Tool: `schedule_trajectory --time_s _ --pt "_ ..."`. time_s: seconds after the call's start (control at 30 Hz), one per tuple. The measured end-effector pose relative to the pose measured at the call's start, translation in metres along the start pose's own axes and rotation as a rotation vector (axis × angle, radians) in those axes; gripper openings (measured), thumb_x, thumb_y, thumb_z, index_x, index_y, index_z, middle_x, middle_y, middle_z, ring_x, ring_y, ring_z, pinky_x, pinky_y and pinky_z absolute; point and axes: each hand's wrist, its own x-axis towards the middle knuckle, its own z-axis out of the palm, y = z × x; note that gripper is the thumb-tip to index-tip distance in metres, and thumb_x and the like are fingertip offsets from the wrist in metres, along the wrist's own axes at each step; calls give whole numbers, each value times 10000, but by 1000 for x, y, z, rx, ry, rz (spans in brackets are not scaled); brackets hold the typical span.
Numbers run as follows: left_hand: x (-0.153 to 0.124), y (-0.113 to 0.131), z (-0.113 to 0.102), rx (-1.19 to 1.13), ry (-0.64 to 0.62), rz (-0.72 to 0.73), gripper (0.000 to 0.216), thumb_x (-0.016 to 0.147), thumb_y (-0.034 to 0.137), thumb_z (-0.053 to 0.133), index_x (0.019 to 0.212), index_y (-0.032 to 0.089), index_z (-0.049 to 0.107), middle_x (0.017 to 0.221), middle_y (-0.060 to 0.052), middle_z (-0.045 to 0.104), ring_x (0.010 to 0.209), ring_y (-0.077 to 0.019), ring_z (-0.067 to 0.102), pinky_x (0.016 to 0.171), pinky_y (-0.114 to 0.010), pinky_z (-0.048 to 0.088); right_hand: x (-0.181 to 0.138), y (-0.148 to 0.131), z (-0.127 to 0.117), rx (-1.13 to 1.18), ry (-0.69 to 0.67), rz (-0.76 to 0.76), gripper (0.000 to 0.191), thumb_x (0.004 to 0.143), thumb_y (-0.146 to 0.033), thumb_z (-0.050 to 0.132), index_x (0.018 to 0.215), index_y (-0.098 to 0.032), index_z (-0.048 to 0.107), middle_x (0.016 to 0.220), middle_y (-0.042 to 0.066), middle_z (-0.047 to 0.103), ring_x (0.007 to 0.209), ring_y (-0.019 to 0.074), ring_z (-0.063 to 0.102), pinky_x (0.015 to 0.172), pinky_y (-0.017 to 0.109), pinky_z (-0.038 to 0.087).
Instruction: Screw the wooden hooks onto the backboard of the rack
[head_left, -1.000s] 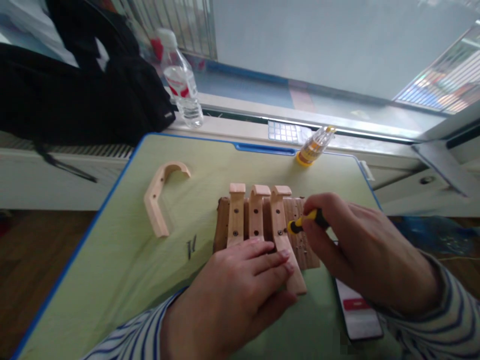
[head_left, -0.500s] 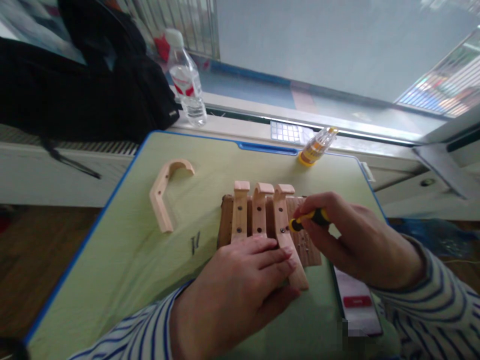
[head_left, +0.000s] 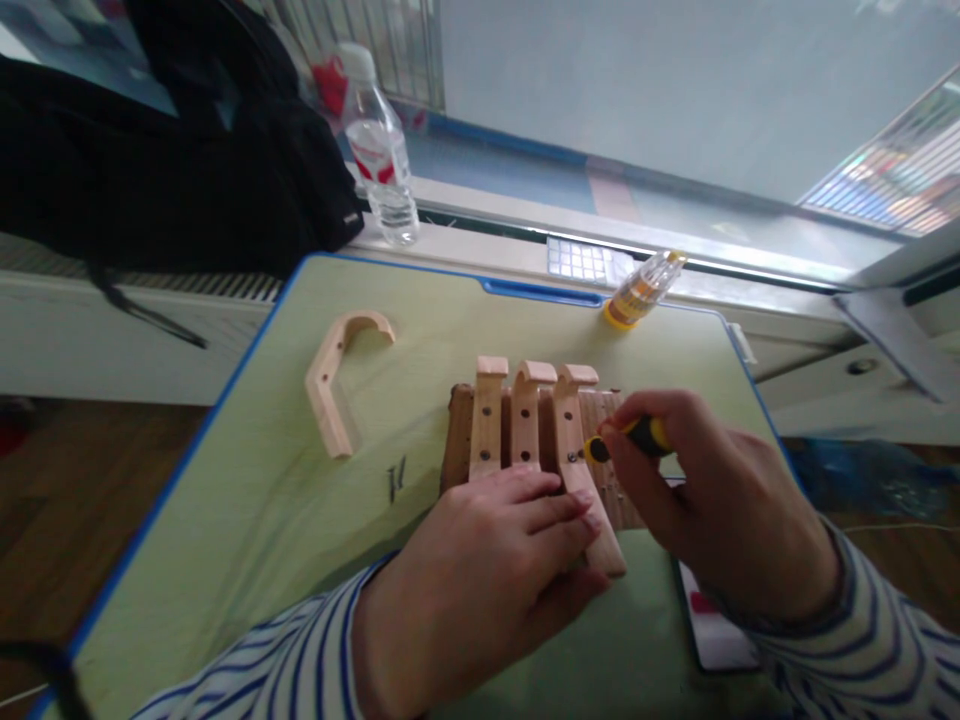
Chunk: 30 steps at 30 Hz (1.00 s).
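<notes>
A dark wooden board [head_left: 457, 435] lies mid-table with three pale wooden hooks [head_left: 525, 415] across it. My left hand [head_left: 491, 560] lies over the near ends of the hooks, fingers flat and pressing the rightmost hook down. My right hand [head_left: 712, 500] is closed round a small yellow-and-black screwdriver [head_left: 634, 438]. Its tip meets a screw hole in the rightmost hook. A fourth loose wooden hook [head_left: 337, 375] rests on the table to the left. Two dark screws [head_left: 396, 478] lie between it and the board.
The green table has a blue rim [head_left: 247, 340]. A yellow screwdriver-bit case [head_left: 641, 290] lies at its far edge. A water bottle [head_left: 379, 145] and black backpack [head_left: 150, 150] sit on the sill behind. A phone [head_left: 716, 625] lies under my right wrist.
The view has shifted slightly, so everything sits a bit further right. Both hands keep their hold on the hook and the screwdriver.
</notes>
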Motion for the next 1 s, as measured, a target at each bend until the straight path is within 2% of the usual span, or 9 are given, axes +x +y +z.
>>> schedule_trajectory --time_s 0.23,0.4,0.57,0.8,1.0 --pt "-1 -1 1 41 30 29 293 917 358 385 1078 213 582 1096 30 625 1014 -164 534 877 -353 445 7 15 -5 168 -138 46 190 844 -240 486 1012 -155 459 766 8 625 572 78 571 512 191 407" --pt "-1 -1 1 67 65 61 277 913 350 405 1057 206 593 1099 31 631 1011 -152 545 879 -334 444 16 31 -9 302 -272 -20 244 809 -190 517 1042 -162 453 839 14 614 671 84 573 623 207 451" --pt "-1 -2 2 72 63 61 277 913 354 403 1040 205 599 1114 29 624 1017 -150 543 876 -332 449 21 37 -11 309 -342 -54 223 826 -226 513 1032 -177 444 816 14 621 688 105 598 635 227 465" --pt "0 0 0 65 65 49 260 907 336 414 1027 207 605 1081 23 634 992 -156 552 836 -340 472 16 32 -7 236 -258 -68 212 840 -254 499 1021 -171 428 839 50 655 716 135 630 616 235 473" --pt "1 0 0 50 54 62 255 905 316 420 1002 189 619 1060 -2 642 989 -158 553 852 -339 471 7 26 -1 216 -173 -15 213 827 -229 512 1014 -176 426 853 50 661 736 140 640 604 225 472"
